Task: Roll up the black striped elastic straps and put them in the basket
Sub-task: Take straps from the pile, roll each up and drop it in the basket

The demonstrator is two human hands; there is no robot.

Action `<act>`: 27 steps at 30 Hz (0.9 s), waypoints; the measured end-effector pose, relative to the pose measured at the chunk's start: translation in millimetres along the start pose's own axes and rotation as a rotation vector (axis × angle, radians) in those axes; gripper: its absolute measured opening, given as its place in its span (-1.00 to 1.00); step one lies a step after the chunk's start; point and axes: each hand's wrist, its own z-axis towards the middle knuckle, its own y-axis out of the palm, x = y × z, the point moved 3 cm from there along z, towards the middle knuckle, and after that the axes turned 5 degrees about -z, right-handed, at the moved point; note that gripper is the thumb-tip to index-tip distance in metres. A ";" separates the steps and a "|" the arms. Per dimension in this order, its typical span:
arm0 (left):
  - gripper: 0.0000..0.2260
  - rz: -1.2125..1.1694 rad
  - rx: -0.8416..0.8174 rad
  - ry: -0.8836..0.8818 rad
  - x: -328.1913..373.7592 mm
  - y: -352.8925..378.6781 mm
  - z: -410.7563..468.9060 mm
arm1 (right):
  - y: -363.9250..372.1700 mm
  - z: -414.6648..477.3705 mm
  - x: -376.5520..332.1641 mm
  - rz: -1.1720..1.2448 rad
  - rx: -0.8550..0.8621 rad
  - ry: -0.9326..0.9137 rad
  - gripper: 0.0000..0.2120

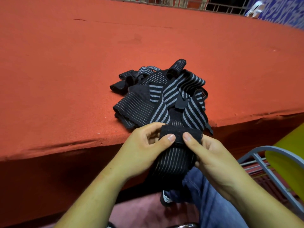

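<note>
The left hand (148, 142) has a closed grip on the rolled end of one strap (179, 134), thumb on top. The right hand (209, 150) pinches it alongside, at the table (65, 66) edge. The roll looks barely begun, and the pile of straps (161, 94) behind lies loose.

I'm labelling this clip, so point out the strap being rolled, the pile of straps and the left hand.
strap being rolled (179, 131): head view, on its dark rolled end.
pile of straps (171, 94): head view, on a grey-striped band mid-pile.
left hand (143, 145): head view, near the base of the thumb.
</note>
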 end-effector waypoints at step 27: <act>-0.57 0.050 -0.042 0.001 2.1 3.2 -3.9 | 2.0 -2.3 -5.3 0.073 -0.058 0.033 -0.59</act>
